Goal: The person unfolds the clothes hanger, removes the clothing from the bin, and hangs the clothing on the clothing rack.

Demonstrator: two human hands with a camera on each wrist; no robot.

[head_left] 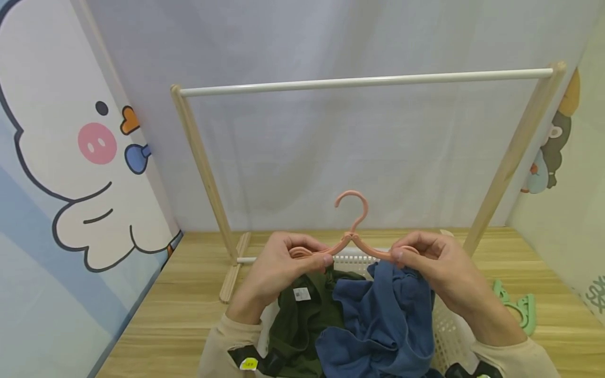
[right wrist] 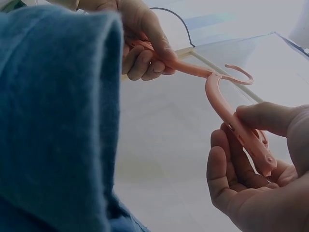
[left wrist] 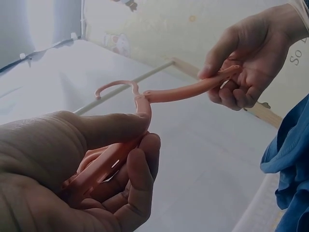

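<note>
A pink folding hanger (head_left: 351, 236) is held up above the basket, its hook pointing upward and its two arms spread. My left hand (head_left: 279, 273) pinches one arm between thumb and fingers, and my right hand (head_left: 441, 275) grips the other arm the same way. In the left wrist view the hanger (left wrist: 178, 93) bends at the joint beneath its hook. Below the hands, a blue garment (head_left: 385, 320) and a dark green garment (head_left: 307, 320) with a white label lie heaped in a white perforated basket (head_left: 449, 331). The blue garment (right wrist: 58, 116) fills the left of the right wrist view.
Behind the basket stands a wooden-legged clothes rack with a white top bar (head_left: 368, 82). A green folding hanger (head_left: 520, 307) lies on the wooden tabletop (head_left: 170, 310) to the right. Walls with cartoon figures flank both sides, and a pale curtain (head_left: 331, 152) hangs behind.
</note>
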